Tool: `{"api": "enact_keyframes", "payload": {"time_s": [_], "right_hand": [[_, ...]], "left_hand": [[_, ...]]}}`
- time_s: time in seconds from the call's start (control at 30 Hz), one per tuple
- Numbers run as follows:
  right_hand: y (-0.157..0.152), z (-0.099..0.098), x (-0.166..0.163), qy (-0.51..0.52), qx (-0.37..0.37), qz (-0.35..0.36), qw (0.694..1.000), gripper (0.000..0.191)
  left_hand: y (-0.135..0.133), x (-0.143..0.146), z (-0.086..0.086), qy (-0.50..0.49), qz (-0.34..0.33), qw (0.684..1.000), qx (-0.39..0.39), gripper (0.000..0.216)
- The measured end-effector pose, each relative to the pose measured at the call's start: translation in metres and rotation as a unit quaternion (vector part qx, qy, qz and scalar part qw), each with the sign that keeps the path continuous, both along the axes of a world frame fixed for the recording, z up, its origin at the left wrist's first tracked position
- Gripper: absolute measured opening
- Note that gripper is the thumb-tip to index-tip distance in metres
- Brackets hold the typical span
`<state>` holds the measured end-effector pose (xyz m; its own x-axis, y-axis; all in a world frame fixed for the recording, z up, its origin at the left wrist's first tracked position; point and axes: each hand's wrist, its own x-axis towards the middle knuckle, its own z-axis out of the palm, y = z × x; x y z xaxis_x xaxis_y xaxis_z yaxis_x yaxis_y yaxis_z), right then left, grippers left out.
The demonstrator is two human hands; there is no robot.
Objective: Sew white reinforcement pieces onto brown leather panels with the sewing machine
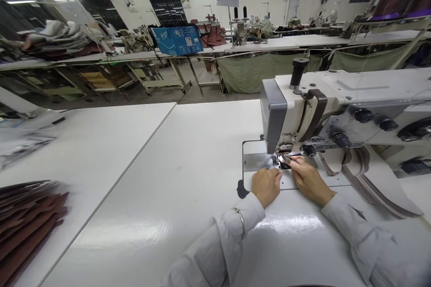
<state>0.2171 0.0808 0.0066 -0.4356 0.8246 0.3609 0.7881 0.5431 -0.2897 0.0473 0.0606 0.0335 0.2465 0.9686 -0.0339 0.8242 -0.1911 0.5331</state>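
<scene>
An industrial sewing machine (299, 107) stands at the right, its head over a metal needle plate (256, 161) set in the white table. My left hand (267, 186) is closed at the front edge of that plate, thumb against the curled fingers; what they hold, if anything, is hidden. Just right of it, my right hand (308, 179) reaches under the machine head, its fingertips pinched together by the presser foot (283, 158). Whatever lies between those fingertips is too small to make out. Cut grey-brown fabric pieces (380, 184) lie stacked beside my right hand.
Dark red cut pieces (30, 224) are piled at the table's left edge. The white tabletop (161, 179) has a seam running across it. Beyond the aisle stand more sewing tables, with a blue box (177, 40) on one. Clear plastic (20, 141) lies far left.
</scene>
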Motion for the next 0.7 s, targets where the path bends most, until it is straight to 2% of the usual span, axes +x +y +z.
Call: {"api": "enact_keyframes", "payload": {"time_s": [0.13, 0.27, 0.37, 0.47, 0.57, 0.7], "right_hand": [[-0.002, -0.003, 0.006, 0.024, -0.009, 0.047, 0.999, 0.042], [0.002, -0.007, 0.008, 0.065, -0.028, 0.018, 0.997, 0.043], [0.004, -0.008, 0.009, 0.072, -0.034, 0.009, 0.997, 0.045], [0.005, -0.008, 0.010, 0.060, -0.045, 0.018, 0.997, 0.049], [0.008, -0.008, 0.011, 0.049, -0.051, 0.014, 0.997, 0.051], [0.011, -0.006, 0.015, 0.041, -0.057, 0.012, 0.997, 0.053]], "left_hand": [[-0.001, 0.000, 0.001, 0.007, -0.006, 1.000, 0.002, 0.023], [-0.005, 0.000, -0.002, -0.024, -0.029, 0.999, 0.016, 0.021], [-0.006, -0.001, -0.005, -0.066, -0.091, 0.992, 0.063, 0.021], [-0.003, -0.002, -0.008, -0.128, -0.183, 0.967, 0.122, 0.019], [0.000, 0.003, -0.012, -0.199, -0.235, 0.946, 0.103, 0.020], [0.001, 0.020, -0.019, -0.257, -0.213, 0.941, 0.060, 0.023]]}}
